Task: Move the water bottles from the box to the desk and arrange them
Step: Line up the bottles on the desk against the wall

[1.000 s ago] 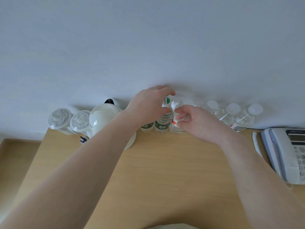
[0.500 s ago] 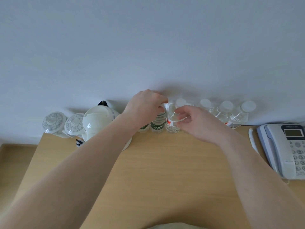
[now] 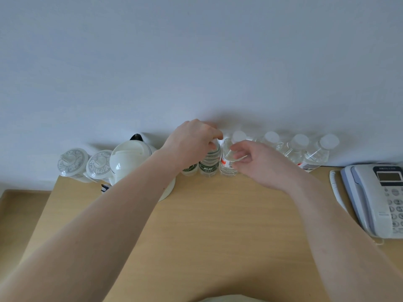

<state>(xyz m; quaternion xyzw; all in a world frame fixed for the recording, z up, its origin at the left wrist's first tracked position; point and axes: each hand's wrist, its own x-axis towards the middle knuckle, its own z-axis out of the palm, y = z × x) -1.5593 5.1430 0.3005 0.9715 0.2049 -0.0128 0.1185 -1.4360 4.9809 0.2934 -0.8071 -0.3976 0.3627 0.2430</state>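
Left hand [image 3: 192, 142] grips green-label bottle [image 3: 209, 162], hiding its cap.

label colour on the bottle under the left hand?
Dark green label with white print, head view.

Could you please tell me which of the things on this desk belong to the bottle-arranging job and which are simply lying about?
Part of the job:
- green-label bottle, gripped at the top by the left hand
- red-label bottle, touched by the right hand
- row of clear bottles by the wall
- desk

Just lying about:
- white kettle
- two lidded cups
- telephone
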